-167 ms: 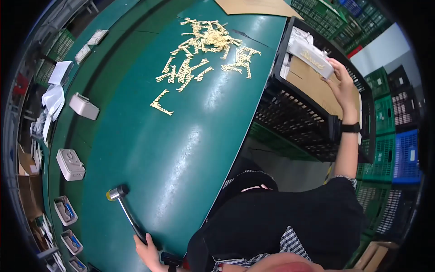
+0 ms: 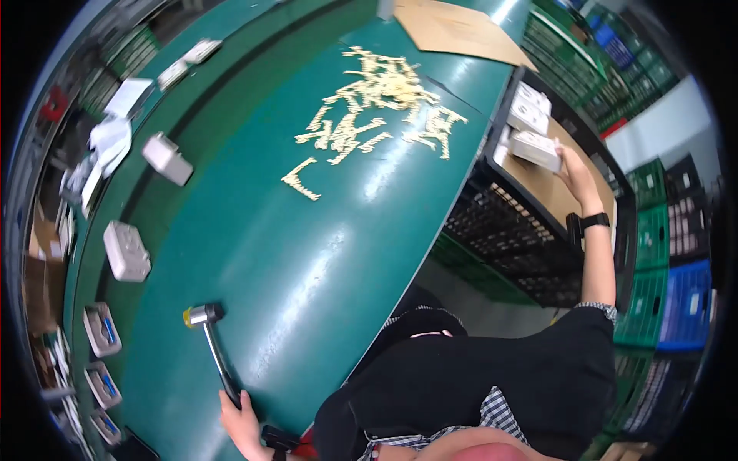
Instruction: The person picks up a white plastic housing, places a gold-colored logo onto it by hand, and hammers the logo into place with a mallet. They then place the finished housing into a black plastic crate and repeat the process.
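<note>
We see the right hand (image 2: 578, 177) brought lower, taking the off-white rectangular box with gold script lettering (image 2: 538, 154) down toward the tan cardboard sheet (image 2: 550, 184) inside the black plastic crate (image 2: 515, 211). Box turned too: lettered face was up toward us, now we get its top with rounded shapes, lettering unreadable. It now sits just beside two off-white boxes (image 2: 528, 117) at the crate's far end, which it partly covered before; we see both tops now. Can't tell if it touches them. Our view also swung, so the pile of pale cut-out words (image 2: 393, 86) appears farther right.
</note>
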Demonstrator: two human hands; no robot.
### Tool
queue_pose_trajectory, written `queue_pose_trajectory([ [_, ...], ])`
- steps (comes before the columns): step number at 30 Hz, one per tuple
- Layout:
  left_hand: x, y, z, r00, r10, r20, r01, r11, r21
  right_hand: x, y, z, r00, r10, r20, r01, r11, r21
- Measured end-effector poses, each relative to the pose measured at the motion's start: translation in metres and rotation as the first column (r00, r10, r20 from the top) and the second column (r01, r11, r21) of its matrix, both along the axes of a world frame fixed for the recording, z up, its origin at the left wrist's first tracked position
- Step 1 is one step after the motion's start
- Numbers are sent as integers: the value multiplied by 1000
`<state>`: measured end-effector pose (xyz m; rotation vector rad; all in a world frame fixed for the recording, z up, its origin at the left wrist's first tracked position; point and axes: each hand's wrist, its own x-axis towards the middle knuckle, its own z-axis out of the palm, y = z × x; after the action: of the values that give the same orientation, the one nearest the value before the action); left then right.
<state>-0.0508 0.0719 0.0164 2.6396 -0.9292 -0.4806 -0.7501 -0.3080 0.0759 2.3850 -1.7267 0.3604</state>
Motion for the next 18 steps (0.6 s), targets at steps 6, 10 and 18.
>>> queue_pose_trajectory([
  [6, -15, 3, 17, 998, -58, 0, 58, 991, -125, -87, -74, -51, 927, 145, -345, -45, 958, 282],
  [10, -17, -2, 18, 1000, -22, 7, 22, 1000, -17, -87, -111, -48, 979, 57, -196, 2, 957, 291],
  [18, -26, -2, 22, 994, 100, 35, -95, 987, -132, 11, -196, 25, 594, -31, -804, 446, 845, 297],
])
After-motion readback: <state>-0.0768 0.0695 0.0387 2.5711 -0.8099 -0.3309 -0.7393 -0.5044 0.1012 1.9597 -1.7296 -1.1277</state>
